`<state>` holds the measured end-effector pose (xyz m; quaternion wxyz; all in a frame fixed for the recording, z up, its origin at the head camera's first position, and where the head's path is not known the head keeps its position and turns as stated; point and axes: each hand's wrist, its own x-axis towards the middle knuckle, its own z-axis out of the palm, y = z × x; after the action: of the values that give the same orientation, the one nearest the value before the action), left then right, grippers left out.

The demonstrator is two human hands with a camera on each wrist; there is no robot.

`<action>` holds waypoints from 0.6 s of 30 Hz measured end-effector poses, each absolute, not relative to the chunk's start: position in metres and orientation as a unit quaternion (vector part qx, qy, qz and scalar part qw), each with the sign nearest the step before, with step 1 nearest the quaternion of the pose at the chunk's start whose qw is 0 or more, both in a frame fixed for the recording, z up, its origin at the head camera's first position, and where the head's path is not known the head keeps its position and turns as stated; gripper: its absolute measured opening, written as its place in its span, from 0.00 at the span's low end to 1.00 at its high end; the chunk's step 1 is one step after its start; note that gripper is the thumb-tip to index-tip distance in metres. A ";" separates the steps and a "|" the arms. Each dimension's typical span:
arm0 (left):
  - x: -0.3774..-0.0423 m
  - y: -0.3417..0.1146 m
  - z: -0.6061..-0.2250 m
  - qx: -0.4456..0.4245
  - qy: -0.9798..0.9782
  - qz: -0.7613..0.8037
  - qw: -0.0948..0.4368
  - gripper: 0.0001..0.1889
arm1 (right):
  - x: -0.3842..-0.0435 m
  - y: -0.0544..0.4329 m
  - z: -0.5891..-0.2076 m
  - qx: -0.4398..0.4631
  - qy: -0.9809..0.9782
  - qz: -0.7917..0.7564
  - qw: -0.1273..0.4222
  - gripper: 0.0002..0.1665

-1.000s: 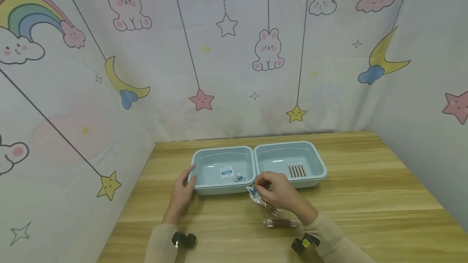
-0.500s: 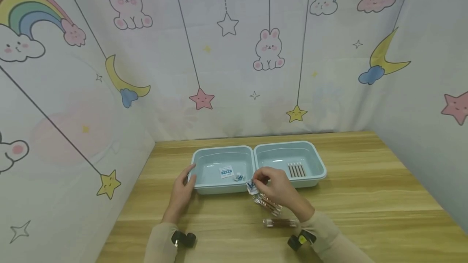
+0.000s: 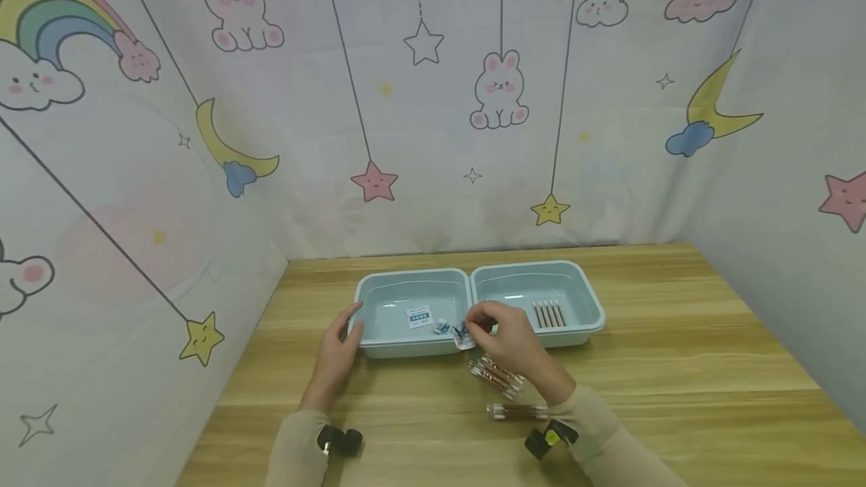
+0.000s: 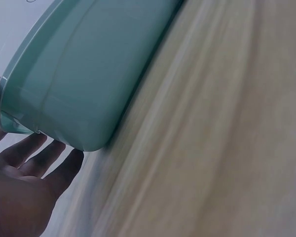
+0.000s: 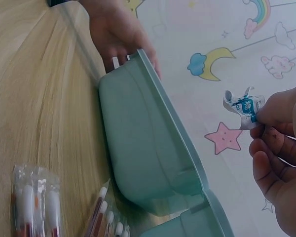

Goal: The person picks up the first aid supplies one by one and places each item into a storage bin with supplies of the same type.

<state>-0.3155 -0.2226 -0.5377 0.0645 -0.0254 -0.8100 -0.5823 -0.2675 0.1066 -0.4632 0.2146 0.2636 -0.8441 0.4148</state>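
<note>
My right hand (image 3: 514, 348) pinches a crumpled white-and-blue wrapper scrap (image 5: 245, 108) between thumb and forefinger, level with the front rim of the left light-blue plastic basin (image 3: 413, 350). Inside that basin lie a flat white-and-blue paper packet (image 3: 419, 317) and another crumpled scrap (image 3: 443, 327). At the basin's left end, my left hand (image 3: 338, 352) grips the rim, thumb on top and fingers (image 4: 64, 170) against the outer wall. Below my right hand, a clear-wrapped bundle of brown, white-tipped cotton swabs (image 3: 497, 376) lies on the table.
The right light-blue basin (image 3: 583, 338) stands against the left one and holds a row of several brown swabs (image 3: 549, 314). A second wrapped swab bundle (image 3: 517, 412) lies nearer on the wooden table (image 3: 690, 367). Printed curtains (image 3: 433, 134) enclose the back and sides.
My right hand has moved up and slightly left with the scrap, from in front of the basins to over the left basin's front rim. The left hand stays on the basin.
</note>
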 end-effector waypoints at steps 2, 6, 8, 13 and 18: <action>-0.316 -0.223 -0.538 -0.028 -0.810 -0.582 0.066 0.24 | -0.268 0.106 -0.463 0.255 -0.844 0.420 0.216 0.05; -0.315 -0.222 -0.538 -0.029 -0.812 -0.579 0.066 0.24 | -0.268 0.106 -0.464 0.245 -0.843 0.428 0.215 0.05; -0.315 -0.223 -0.538 -0.029 -0.813 -0.578 0.063 0.24 | -0.268 0.105 -0.465 0.245 -0.842 0.430 0.216 0.05; -0.315 -0.224 -0.538 -0.024 -0.812 -0.580 0.058 0.24 | -0.271 0.104 -0.466 0.254 -0.838 0.427 0.225 0.05; -0.316 -0.224 -0.538 -0.029 -0.811 -0.581 0.067 0.24 | -0.273 0.104 -0.465 0.258 -0.838 0.426 0.223 0.05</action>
<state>-0.3157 -0.2236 -0.5383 0.0674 -0.0287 -0.8109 -0.5806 -0.2735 0.1039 -0.4650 0.2231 0.2581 -0.8378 0.4263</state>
